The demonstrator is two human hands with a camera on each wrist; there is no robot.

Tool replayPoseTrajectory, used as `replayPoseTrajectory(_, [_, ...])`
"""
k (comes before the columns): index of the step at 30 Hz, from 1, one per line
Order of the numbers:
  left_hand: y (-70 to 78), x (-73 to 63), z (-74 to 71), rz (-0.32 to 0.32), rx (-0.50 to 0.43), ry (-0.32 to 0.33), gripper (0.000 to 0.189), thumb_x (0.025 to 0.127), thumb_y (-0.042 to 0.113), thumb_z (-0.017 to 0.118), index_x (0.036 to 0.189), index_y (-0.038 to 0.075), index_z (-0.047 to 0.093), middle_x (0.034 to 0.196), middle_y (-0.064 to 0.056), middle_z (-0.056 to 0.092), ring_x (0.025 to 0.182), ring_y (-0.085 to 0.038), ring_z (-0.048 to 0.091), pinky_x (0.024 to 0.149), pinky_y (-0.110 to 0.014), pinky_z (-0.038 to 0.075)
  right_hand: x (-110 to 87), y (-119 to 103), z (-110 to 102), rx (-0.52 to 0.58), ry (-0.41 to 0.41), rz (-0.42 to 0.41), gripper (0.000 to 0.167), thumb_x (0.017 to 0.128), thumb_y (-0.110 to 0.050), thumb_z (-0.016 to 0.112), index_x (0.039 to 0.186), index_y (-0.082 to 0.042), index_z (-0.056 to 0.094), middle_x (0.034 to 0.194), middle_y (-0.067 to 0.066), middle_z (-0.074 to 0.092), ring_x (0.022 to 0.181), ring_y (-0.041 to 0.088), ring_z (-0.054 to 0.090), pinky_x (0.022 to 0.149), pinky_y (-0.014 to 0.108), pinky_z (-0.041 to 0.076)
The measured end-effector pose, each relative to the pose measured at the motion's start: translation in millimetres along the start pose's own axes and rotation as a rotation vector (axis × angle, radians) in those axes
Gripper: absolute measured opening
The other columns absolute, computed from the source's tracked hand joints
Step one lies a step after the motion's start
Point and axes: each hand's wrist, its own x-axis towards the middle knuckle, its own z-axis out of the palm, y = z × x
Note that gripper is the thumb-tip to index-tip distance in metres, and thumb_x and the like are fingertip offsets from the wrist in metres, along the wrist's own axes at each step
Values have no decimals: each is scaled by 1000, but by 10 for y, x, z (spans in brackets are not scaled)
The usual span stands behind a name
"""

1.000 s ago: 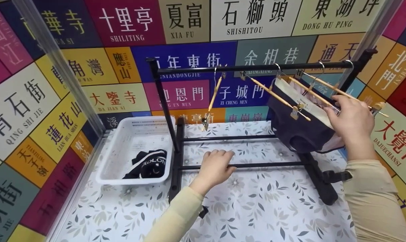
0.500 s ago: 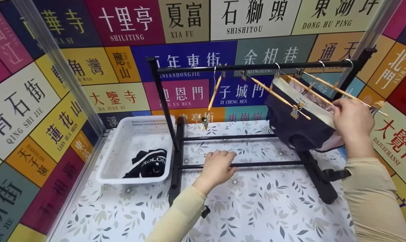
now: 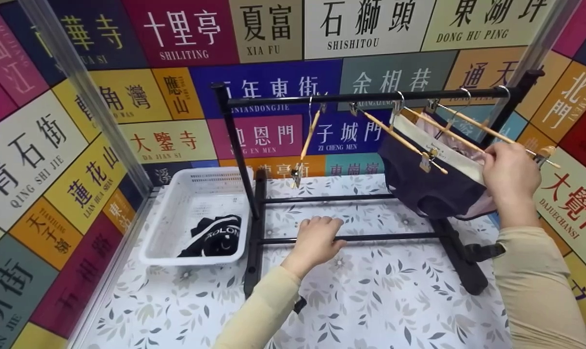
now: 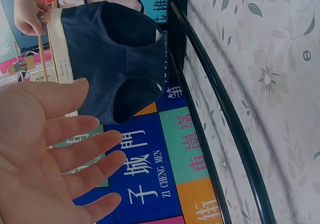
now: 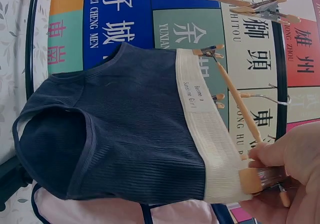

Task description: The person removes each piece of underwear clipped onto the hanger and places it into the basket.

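Navy ribbed underpants (image 5: 135, 119) with a cream waistband (image 5: 220, 159) hang from a wooden clip hanger (image 5: 237, 94) on the black rack. At one end of that hanger, my right hand (image 3: 511, 174) pinches the clip (image 5: 255, 179) at the waistband's corner between thumb and fingers. The clip at the hanger's other end bites the waistband's opposite side. My left hand (image 3: 317, 242) is held over the rack's lower bars with nothing in it. In the left wrist view its fingers (image 4: 95, 154) are spread and relaxed, apart from the underpants.
Pink underpants with dark trim (image 5: 100, 211) hang behind the navy pair. Other clip hangers (image 3: 306, 140) hang along the rack's top rail (image 3: 360, 98). A white basket (image 3: 152, 232) with black clothing (image 3: 220, 237) stands left of the rack on the leaf-patterned tabletop (image 3: 370, 300).
The navy underpants have shifted left and face the camera more. My right hand has moved slightly to the right along the hanger's end. The left hand has drifted slightly right.
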Motion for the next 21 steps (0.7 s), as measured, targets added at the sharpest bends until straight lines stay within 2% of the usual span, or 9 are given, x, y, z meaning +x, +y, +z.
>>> replayPoseTrajectory(4, [15,40,1,-3,-28,-11,46,93,42,66,132,18,61,120,-2,66,106,-24,59,90,-44,43,-5,8,-9,11,31,4,27,103,-18,46,112,4,59,114,31,48,90,57,51,66,66,40])
replayPoseTrajectory(8, [38,87,-6,-5,-47,-15,46,94,42,66,133,18,61,121,-1,66,107,-23,59,91,-44,43,-20,16,-11,13,98,-13,26,102,-18,47,108,4,60,112,30,49,86,57,51,66,67,38])
replayPoseTrajectory(15, [98,175,-37,-9,-44,-18,42,93,41,67,127,18,62,117,-1,67,105,-22,60,89,-41,44,-35,13,-58,27,188,-21,26,103,-19,49,108,4,60,110,27,50,84,55,51,66,66,37])
replayPoseTrajectory(21, [125,254,-62,-15,-61,-22,44,93,40,67,130,18,61,122,-1,66,110,-22,60,93,-41,44,-76,3,-104,52,239,-21,29,103,-22,50,111,3,62,114,26,52,85,54,52,67,65,38])
